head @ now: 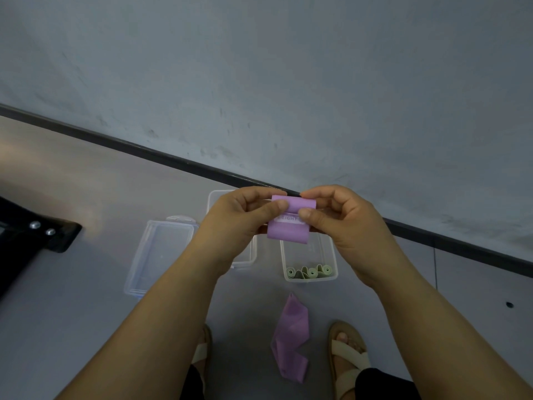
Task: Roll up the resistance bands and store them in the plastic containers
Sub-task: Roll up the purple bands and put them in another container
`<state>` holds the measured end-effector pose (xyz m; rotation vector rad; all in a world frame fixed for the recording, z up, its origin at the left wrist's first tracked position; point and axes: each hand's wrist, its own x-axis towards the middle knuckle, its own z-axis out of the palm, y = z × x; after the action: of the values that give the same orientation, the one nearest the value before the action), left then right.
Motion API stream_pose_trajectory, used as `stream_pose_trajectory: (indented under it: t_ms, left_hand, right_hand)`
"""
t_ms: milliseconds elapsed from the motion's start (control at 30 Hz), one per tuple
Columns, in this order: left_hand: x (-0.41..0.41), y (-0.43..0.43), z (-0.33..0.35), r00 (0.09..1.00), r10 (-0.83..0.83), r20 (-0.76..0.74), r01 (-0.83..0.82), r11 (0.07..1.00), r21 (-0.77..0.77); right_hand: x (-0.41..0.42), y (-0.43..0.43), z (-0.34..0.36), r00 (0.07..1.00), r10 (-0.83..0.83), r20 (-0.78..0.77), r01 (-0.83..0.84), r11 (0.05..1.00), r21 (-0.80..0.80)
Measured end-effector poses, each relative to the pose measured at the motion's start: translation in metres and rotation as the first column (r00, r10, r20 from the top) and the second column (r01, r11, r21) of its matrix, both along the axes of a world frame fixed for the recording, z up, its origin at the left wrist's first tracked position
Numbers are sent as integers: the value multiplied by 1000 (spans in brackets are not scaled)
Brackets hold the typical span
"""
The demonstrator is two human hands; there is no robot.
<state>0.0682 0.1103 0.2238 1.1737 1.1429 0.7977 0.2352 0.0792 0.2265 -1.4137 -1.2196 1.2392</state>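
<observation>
Grey floor (86, 183), dark skirting strip (144, 148), scuffed blue-grey wall (288, 67).

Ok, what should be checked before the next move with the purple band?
1. Grip: left hand and right hand both pinch the purple rubber band roll: ok.
2. Roll finished: flat end hangs loose below it: not ok.
3. Open clear plastic container with pale green rolls has room: ok.
4. Crumpled purple band on the floor, unrolled: not ok.
5. Clear container behind left hand empty: cannot tell.
</observation>
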Motion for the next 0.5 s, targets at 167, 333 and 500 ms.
stream_pose_trajectory:
  t_ms: [167,333,500]
  left_hand:
    - [-1,-1,0,1000,14,18,-14,999,32]
    - [0,0,1,986,54,156,-40,995,-89]
    - [0,1,-1,948,107,301,-3,945,-326]
  right_hand:
    - [-1,0,-1,999,-27,-33,25,998,-61]
    - [-2,1,1,992,-44,-118,37,997,-62]
    - [-6,-2,3,999,25,-40,-27,999,-43]
